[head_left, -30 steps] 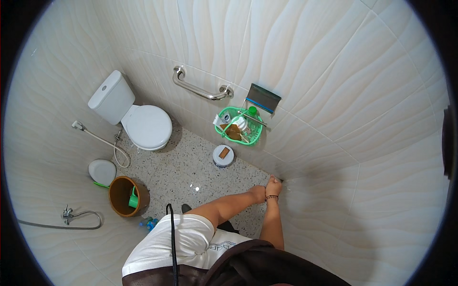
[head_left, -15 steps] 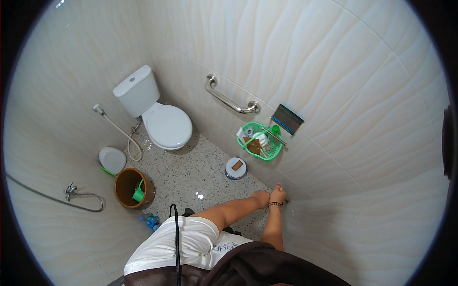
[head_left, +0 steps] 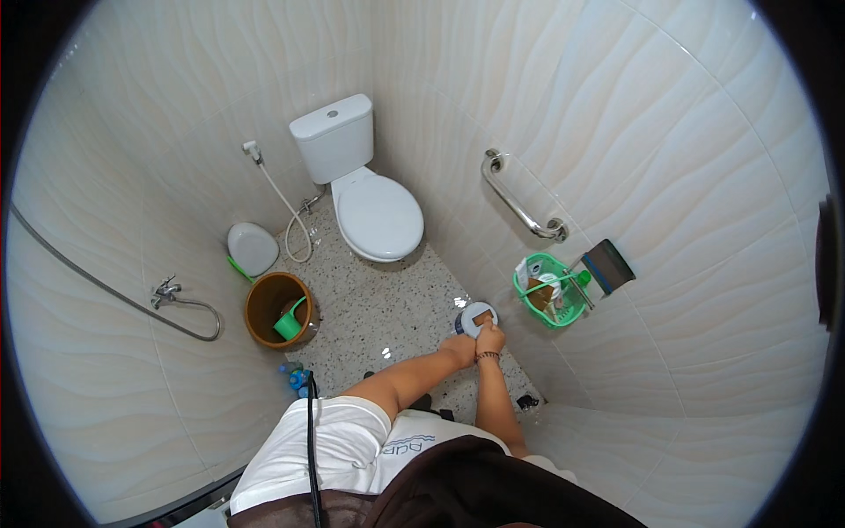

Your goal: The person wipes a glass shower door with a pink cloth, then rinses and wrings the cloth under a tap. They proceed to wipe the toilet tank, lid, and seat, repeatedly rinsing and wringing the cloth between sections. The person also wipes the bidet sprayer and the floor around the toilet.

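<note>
Low over the speckled floor, a round container (head_left: 476, 311) with a white top, dark side and a brown rectangle on it lies just beyond my hands. My right hand (head_left: 490, 339), a dark beaded bracelet at its wrist, is closed at the near right edge, its thumb over the top by the brown rectangle. Beside it my left hand (head_left: 459, 349) is at the near left edge with its fingers tucked out of sight. Whether the container rests on the floor cannot be made out.
A green basket (head_left: 574, 310) of toiletries hangs on the right wall below a steel grab bar (head_left: 525, 211), beside a dark paper holder (head_left: 609, 267). At the back is a white toilet (head_left: 380, 217). Left stand a brown bucket (head_left: 308, 334) with a green dipper (head_left: 287, 327) and blue bottles (head_left: 299, 380).
My hands have gone from low by the right wall to the round container's near edge. The view has turned, shifting the room rightward.
</note>
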